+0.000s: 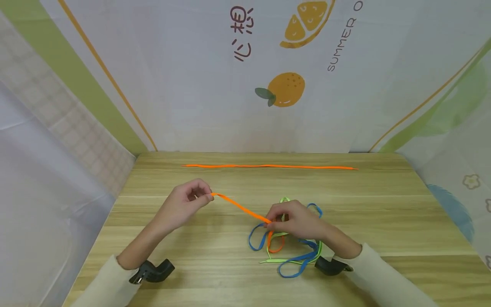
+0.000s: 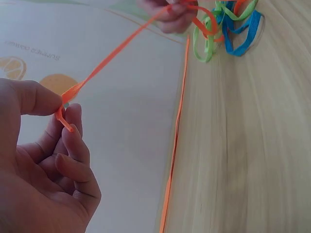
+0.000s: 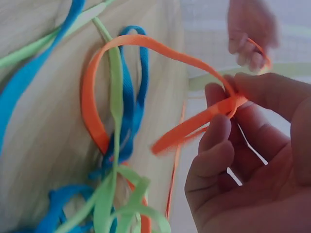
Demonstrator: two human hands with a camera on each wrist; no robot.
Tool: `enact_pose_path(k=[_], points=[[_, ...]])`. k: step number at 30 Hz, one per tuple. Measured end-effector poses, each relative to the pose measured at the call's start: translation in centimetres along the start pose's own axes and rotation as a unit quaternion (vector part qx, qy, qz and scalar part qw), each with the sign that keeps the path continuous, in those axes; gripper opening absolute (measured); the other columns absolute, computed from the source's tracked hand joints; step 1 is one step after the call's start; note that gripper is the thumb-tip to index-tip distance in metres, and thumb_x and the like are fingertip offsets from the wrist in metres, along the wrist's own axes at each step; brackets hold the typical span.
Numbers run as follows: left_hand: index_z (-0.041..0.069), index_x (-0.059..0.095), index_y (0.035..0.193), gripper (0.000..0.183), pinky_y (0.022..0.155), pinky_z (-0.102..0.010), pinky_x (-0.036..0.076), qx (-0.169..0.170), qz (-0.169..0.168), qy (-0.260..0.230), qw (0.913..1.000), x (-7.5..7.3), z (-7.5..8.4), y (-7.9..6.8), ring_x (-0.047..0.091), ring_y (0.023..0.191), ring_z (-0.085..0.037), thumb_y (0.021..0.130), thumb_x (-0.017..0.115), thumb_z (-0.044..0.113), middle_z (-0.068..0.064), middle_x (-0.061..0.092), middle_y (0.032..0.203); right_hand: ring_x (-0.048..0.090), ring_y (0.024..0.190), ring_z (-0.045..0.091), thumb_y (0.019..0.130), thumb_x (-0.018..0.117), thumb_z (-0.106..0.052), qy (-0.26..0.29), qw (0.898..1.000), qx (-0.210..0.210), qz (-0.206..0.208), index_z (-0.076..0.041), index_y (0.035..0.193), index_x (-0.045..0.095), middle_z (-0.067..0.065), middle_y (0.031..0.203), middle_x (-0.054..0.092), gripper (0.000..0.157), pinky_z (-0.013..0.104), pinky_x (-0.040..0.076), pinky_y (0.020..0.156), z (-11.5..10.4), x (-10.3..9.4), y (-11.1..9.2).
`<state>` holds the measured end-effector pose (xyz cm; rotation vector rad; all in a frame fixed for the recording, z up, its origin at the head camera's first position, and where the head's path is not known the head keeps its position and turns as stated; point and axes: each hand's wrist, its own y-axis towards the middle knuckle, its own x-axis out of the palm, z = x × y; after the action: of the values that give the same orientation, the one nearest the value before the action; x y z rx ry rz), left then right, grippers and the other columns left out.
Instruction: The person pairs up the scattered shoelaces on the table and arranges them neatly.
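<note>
An orange shoelace [image 1: 241,207] stretches between the two hands above the table. My left hand [image 1: 188,200] pinches it near one end between thumb and index finger, and its narrow tip [image 2: 68,125] pokes out past the fingers in the left wrist view. My right hand [image 1: 297,217] pinches the same lace farther along, where it folds into a loop [image 3: 194,124]. From there the lace runs down into a loose tangle with a blue shoelace [image 1: 303,260] and a light green shoelace [image 1: 284,260]. Part of the tangle is hidden beneath the right hand.
A second orange shoelace [image 1: 268,166] lies nearly straight across the back of the wooden table [image 1: 161,183]. Behind it hangs a white cloth [image 1: 199,106] printed with oranges and writing. Black wrist cameras [image 1: 155,271] are strapped at both cuffs.
</note>
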<state>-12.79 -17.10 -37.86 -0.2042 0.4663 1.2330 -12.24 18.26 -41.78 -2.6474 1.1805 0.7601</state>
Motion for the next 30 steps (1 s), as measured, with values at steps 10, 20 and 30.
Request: enact_pose_path(k=[10,20,30], points=[[0.006,0.071,0.103,0.005,0.077,-0.034,0.05,-0.02,-0.004,-0.017,0.9996,-1.5,-1.1,-0.3,0.06,0.093,-0.035,0.106,0.068,0.005,-0.01,0.069,0.104,0.063,0.092,0.021,0.104,0.076,-0.011,0.06,0.997,0.046,-0.006,-0.002,0.103,0.082,0.005,0.099,0.076,0.011,0.029,0.055,0.081,-0.6,-2.3,-1.8],[0.005,0.071,0.105,0.005,0.087,-0.037,0.052,-0.044,0.002,-0.012,0.999,-2.6,-2.0,-0.5,0.061,0.099,-0.026,0.104,0.067,0.008,-0.007,0.067,0.106,0.067,0.099,0.023,0.105,0.071,-0.006,0.081,0.995,0.058,-0.006,0.004,0.108,0.079,0.017,0.106,0.075,0.013,0.032,0.059,0.089,-0.8,-3.8,-2.9],[0.003,0.069,0.105,0.008,0.088,-0.037,0.052,-0.056,0.017,0.001,0.9983,-3.7,-2.1,-0.8,0.06,0.1,-0.029,0.106,0.062,0.008,-0.012,0.066,0.106,0.067,0.099,0.026,0.105,0.071,-0.006,0.068,0.995,0.074,0.006,-0.003,0.106,0.079,0.024,0.108,0.072,0.009,0.031,0.056,0.087,-0.9,-4.8,-3.7]])
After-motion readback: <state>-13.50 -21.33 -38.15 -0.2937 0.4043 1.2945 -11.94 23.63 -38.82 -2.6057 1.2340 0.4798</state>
